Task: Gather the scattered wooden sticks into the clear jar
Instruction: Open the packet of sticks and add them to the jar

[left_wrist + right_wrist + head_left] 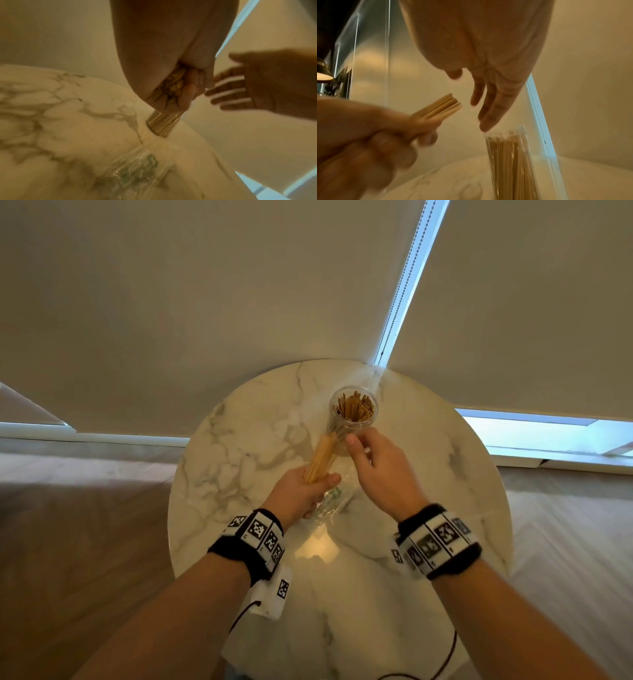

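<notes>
A clear jar (pixel 354 409) packed with wooden sticks stands upright at the far side of the round marble table (pixel 239 446). My left hand (pixel 301 494) grips a bundle of wooden sticks (pixel 320 457) that slants up toward the jar. The wrist views show that bundle (pixel 441 108) in the fist, stick ends (pixel 173 86) toward the camera, and the jar's base (pixel 162 124) beyond. My right hand (pixel 373 460) is open, fingers (pixel 488 108) straight, just beside the jar (pixel 510 155) near its rim. Whether it touches the jar I cannot tell.
A crumpled clear plastic wrapper (pixel 330 501) with green print lies on the table under my left hand, also close in the left wrist view (pixel 137 170). Roller blinds with a bead chain (pixel 404 285) hang behind the table. A black cable (pixel 445 655) runs past the near edge.
</notes>
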Demonstrator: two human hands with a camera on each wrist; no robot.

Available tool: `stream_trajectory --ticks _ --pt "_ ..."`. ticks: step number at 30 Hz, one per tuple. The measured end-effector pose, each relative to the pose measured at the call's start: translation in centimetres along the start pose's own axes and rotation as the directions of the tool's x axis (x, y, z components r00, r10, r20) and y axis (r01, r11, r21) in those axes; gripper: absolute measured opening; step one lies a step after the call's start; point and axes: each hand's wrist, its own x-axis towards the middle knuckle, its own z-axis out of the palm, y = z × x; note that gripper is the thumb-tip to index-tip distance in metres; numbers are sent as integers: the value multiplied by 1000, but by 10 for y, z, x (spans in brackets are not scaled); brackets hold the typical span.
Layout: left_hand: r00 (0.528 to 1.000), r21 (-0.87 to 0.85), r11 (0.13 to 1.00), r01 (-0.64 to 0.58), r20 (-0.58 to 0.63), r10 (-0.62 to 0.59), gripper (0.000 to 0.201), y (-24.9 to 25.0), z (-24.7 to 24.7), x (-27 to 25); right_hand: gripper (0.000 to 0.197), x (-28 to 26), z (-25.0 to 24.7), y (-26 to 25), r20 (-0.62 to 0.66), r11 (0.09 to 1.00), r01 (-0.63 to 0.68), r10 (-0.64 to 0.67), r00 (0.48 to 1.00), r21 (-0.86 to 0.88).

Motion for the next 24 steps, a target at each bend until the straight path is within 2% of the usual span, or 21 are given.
stream_trajectory --ticks 1,3,5,6,8,10,12,13,15,16,18,20,24 --pt "999 47 999 10 51 -13 26 1 5 -2 45 8 -1 -3 -7 999 47 -47 999 0" --pt "990 126 992 14 138 -32 22 6 13 -4 47 21 4 -5 105 982 125 -110 988 -144" --pt "980 204 979 19 188 -58 22 11 14 -4 50 26 8 -4 224 933 171 -102 969 -317" --pt "977 232 973 16 205 -65 24 13 12 -3 50 26 9 -1 249 926 175 -92 964 -334" --pt "969 253 968 1 237 -63 32 14 8 -4 43 25 9 6 253 957 143 -77 964 -253" --pt "965 208 978 3 256 -57 41 19 7 -6 38 21 8 14 204 989 42 -12 979 -142" --pt "983 107 994 21 180 -40 43 25 7 -5 37 18 7 22 133 995 -101 102 986 -9" --pt "995 53 998 39 94 -43 42 27 6 -2 37 17 6 25 92 987 -154 151 984 34" --pt "989 -110 987 119 -78 -128 48 28 5 5 40 16 3 29 3 968 -238 238 971 84" --pt "975 -224 961 163 -113 -191 55 29 7 8 41 15 2 29 -39 959 -265 270 962 103" --pt "962 -374 909 185 -120 -245 62 33 19 12 42 15 1 26 -120 957 -269 282 952 112" --pt "958 -451 883 129 -172 -228 56 41 33 16 42 15 4 21 -173 961 -249 268 948 121" --pt "931 -532 846 17 -301 -208 43 58 42 30 48 17 0 18 -132 963 -213 236 963 164"
